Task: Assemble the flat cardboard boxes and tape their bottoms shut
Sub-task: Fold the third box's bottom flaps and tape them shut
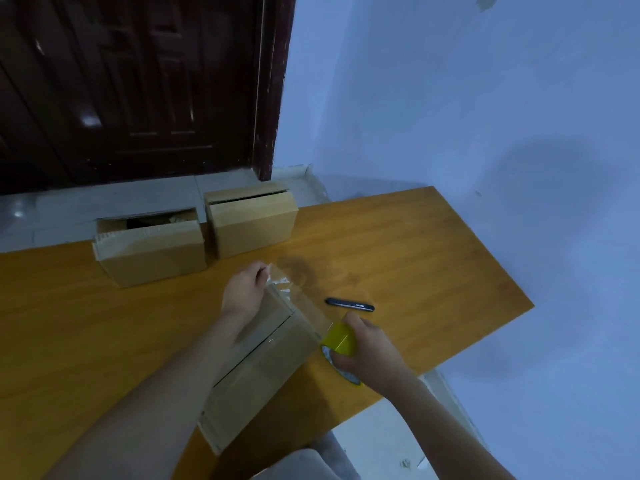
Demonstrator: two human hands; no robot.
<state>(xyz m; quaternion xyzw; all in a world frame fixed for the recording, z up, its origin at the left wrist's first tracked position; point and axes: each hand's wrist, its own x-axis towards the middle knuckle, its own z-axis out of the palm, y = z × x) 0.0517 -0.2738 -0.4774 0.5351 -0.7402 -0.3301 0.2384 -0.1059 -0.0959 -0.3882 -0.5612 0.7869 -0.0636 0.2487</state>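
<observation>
At the near edge of the counter [433, 258], an assembled cardboard box [256, 368] lies with its flap seam facing up, its near corner overhanging the counter edge. A strip of clear tape [304, 299] runs from the far end of the box to the yellow tape roll [341, 341] on the right side of the box. The left hand [244, 292] rests at the far end of the box, its fingers [261, 270] pinched together on the free end of the tape, with the forearm lying across the top of the box. The right hand [367, 344] holds the tape roll just beside the box, fingers curled round the roll and clamped on it. A dark pen-shaped tool [349, 304] lies flat on the counter just beyond the right hand, apart from the box; what kind of tool it is cannot be determined. Two further cardboard boxes stand at the far left of the counter: the left box [152, 251] with its top partly open, and the right box [252, 220] just beside it with its top flaps nearly closed. Behind the counter are a dark wooden door [131, 84] and a pale blue wall [467, 98].
</observation>
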